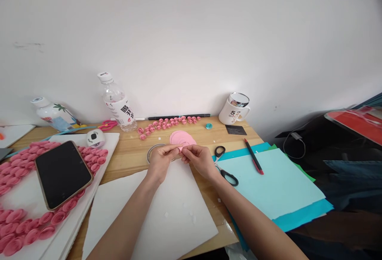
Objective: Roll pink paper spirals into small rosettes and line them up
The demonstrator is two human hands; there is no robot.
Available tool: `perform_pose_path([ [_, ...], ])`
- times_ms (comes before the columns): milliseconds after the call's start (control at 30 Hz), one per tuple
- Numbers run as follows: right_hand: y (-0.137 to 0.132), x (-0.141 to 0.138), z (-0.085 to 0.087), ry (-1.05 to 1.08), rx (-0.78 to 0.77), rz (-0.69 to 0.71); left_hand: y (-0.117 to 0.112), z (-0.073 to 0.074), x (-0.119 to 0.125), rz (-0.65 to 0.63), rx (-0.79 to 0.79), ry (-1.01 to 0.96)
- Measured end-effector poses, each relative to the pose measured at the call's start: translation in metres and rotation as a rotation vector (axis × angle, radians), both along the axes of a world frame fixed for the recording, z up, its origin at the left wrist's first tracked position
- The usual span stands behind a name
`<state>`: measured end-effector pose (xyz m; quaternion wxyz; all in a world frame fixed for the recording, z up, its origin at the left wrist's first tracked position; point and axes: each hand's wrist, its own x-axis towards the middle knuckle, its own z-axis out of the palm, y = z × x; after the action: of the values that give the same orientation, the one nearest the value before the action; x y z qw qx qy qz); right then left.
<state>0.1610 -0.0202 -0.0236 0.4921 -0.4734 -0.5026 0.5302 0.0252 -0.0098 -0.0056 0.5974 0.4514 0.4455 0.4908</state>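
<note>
Over the far edge of a white paper sheet (155, 212), my left hand (161, 160) and my right hand (199, 160) meet fingertip to fingertip. Both are closed in a pinch on a small strip of pink paper (180, 149), mostly covered by the fingers. Just behind them lie overlapping pink paper circles (179, 136). A roll of tape (150, 153) is partly hidden by my left hand. To the right of my right hand rest black-handled scissors (222, 166), their blades partly out of sight.
Several rolled pink paper roses (167, 124) line the back, beside one teal rose (208, 126). A bottle (119, 105) and a mug (234, 109) stand by the wall. A phone (63, 174) lies on a rose-covered board at left. Blue sheets (274, 184) with a pen (253, 156) lie right.
</note>
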Motion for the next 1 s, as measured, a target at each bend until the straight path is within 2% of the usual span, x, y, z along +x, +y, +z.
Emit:
perform_pose_path([
  [200,-0.002,0.0,0.003,-0.047,0.014,-0.035,0.0,-0.002,0.0,-0.011,-0.03,-0.059],
  [467,-0.001,-0.001,0.004,0.011,-0.003,-0.017,0.002,-0.001,-0.002,-0.069,-0.094,-0.169],
  [600,0.0,0.003,0.008,0.008,0.003,-0.115,0.006,0.002,-0.008,0.004,-0.192,-0.297],
  [700,0.0,0.005,0.009,-0.042,0.061,-0.114,0.009,0.009,-0.013,0.02,-0.258,-0.388],
  [867,-0.006,0.003,0.004,-0.299,0.216,0.017,0.01,0.014,-0.018,0.01,-0.306,-0.459],
  [933,-0.008,0.002,0.002,-0.414,0.305,-0.031,0.01,0.012,-0.018,-0.021,-0.312,-0.462],
  [1000,-0.009,0.001,0.002,-0.496,0.407,-0.155,0.009,0.009,-0.017,-0.054,-0.305,-0.449],
])
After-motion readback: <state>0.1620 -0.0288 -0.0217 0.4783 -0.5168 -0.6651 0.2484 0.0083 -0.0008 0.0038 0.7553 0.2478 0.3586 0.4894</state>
